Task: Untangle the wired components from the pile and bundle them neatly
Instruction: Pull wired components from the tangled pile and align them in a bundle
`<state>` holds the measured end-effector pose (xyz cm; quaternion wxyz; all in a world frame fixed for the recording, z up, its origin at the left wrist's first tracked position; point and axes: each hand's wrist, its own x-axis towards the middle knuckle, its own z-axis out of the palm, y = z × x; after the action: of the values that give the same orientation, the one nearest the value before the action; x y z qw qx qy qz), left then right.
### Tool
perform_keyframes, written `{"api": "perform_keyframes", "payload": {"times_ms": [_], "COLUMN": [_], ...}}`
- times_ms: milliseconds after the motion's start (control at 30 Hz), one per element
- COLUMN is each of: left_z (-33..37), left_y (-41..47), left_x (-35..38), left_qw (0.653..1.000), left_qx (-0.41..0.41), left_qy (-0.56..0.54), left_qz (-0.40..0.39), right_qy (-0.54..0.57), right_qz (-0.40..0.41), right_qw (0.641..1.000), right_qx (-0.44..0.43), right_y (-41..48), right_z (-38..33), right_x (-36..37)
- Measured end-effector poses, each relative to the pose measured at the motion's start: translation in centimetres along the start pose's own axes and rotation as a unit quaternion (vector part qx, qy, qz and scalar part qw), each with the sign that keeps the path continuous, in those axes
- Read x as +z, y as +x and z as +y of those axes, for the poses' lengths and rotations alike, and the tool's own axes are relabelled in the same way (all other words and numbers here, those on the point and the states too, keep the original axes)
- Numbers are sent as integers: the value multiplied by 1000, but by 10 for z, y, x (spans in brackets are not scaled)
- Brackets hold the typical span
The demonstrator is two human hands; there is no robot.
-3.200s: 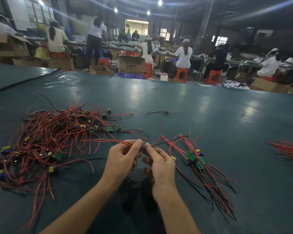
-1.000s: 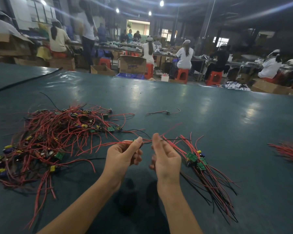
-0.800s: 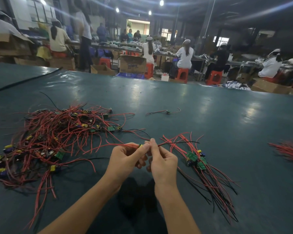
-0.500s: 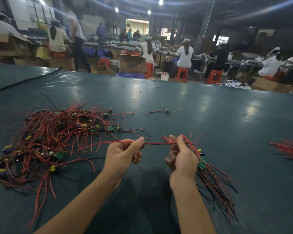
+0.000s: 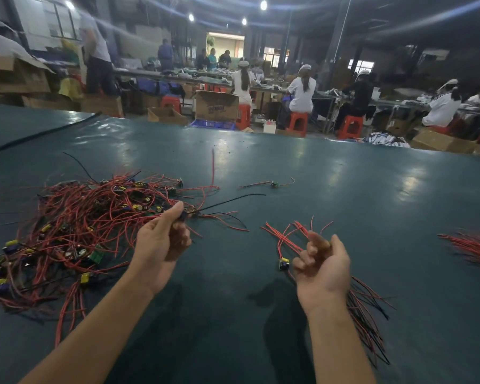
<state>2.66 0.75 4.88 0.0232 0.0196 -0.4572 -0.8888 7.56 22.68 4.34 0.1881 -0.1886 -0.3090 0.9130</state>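
Your left hand [image 5: 161, 242] pinches a small red-and-black-wired circuit component [image 5: 190, 213] mid-frame. Your right hand [image 5: 323, 266], loosely curled and empty, hovers over the sorted red-and-black wire bundle [image 5: 367, 310] lower right.

Glossy dark-green table cover [image 5: 344, 206], perhaps vinyl; smooth red plastic-sheathed wires [image 5: 75, 223]; matt cardboard box [image 5: 216, 106].

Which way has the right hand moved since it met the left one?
Yes, rightward. The right hand was left of the sorted bundle; now it hangs over it, apart from the left hand, which pinches a wired component.
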Motion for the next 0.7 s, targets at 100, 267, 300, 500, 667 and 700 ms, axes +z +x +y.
{"api": "perform_keyframes", "payload": {"times_ms": [100,267,300,500,667,700], "left_z": [-9,-19,-21,-30,-31,-32], "left_y": [-6,-13,-15,-19,-19,-18], "left_x": [6,12,12,16,17,17], "left_qw": [999,980,971,937,929,932], "left_qx": [15,68,80,82,123,119], "left_qy": [33,164,199,308,338,334], "left_qz": [-27,-93,-109,-143,-90,-80], "right_qy": [-106,-339,-355,-422,-445,-445], "right_qz": [-30,-152,-179,-165,-153,-153], "right_qw": [994,928,917,891,875,875], "right_qx": [16,13,17,-18,-114,-119], "right_y": [-10,-38,-43,-47,-48,-47], "right_z": [24,60,63,61,66,67], "right_x": [15,33,34,33,33,32]}}
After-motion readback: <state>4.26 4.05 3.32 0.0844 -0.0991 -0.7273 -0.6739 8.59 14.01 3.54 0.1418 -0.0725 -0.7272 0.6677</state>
